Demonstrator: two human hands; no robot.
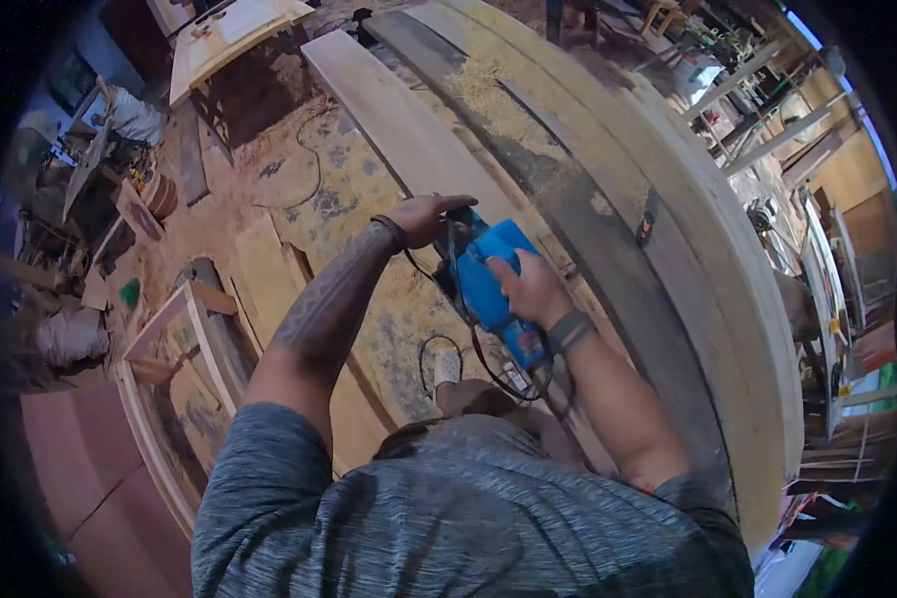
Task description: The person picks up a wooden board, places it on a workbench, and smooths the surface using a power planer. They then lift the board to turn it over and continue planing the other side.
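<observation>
A blue corded electric planer [483, 284] lies on a pale wooden plank in front of my body. My left hand [424, 219] grips its dark front end, the fingers reaching over the top. My right hand [533, 289] is closed around the handle on the near right side. A black cord loops from the tool down past my legs. The pale plank [409, 125] stretches away beyond the planer. The planer's underside is hidden.
Several long boards [658, 169] lie side by side on the right, with wood shavings [493, 95] heaped on them. A wooden frame [184, 339] stands at left, a table [229, 45] at far left. A small dark tool [647, 219] rests on the boards. My shoe [448, 365] shows below.
</observation>
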